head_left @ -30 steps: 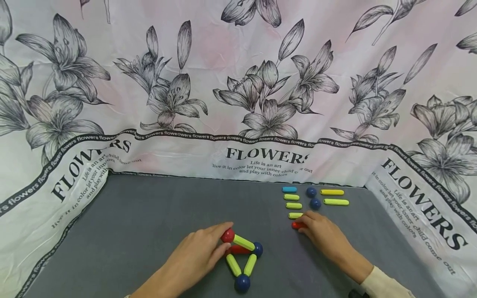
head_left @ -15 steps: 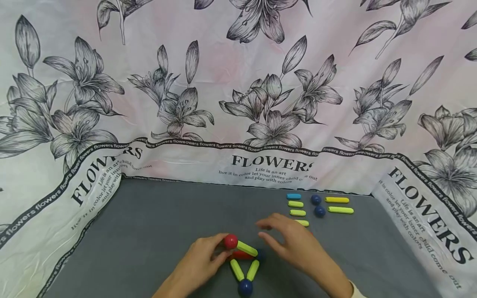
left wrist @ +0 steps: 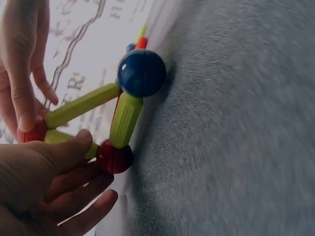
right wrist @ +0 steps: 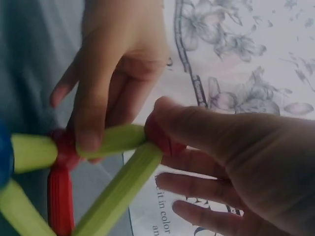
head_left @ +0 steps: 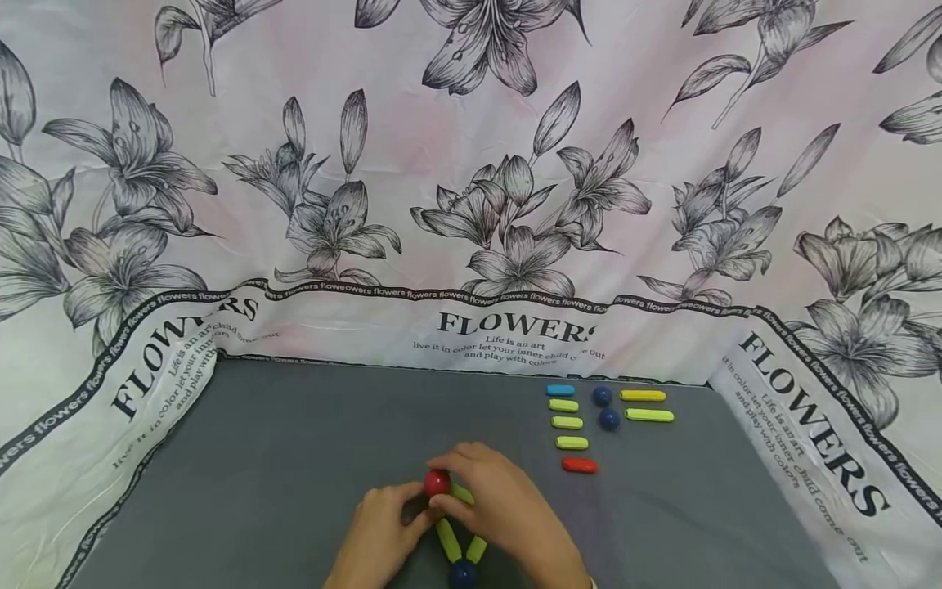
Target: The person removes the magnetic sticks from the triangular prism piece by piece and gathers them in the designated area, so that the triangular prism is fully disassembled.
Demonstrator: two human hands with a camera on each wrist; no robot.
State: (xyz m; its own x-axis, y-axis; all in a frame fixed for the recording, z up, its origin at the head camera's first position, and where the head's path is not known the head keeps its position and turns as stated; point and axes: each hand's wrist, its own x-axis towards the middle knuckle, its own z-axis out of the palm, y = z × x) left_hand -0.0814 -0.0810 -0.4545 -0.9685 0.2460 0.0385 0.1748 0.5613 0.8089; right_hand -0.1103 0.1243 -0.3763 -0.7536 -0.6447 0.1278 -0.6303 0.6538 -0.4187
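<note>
A magnetic ball-and-rod frame stands near the front of the grey mat. At its top is a red ball (head_left: 437,483), pinched by my right hand (head_left: 508,507); in the right wrist view the thumb lies over that ball. My left hand (head_left: 379,528) pinches the upright yellow-green rod (right wrist: 115,140) under that ball, just above the lower red ball (left wrist: 114,157). Two yellow-green rods meet at the blue ball (head_left: 463,573) nearest me. A red rod (right wrist: 60,201) runs from the lower red ball. My right hand hides the frame's far corner in the head view.
Loose pieces lie at the right rear of the mat (head_left: 331,425): a red rod (head_left: 580,465), several short yellow-green rods (head_left: 571,442), a blue rod (head_left: 560,390), two blue balls (head_left: 608,420) and two longer yellowish rods (head_left: 649,415). Flower-printed cloth (head_left: 412,327) borders the mat.
My right hand has left the loose red rod on the mat and moved left to the frame, where it now holds the top red ball. The left hand stays at the frame.
</note>
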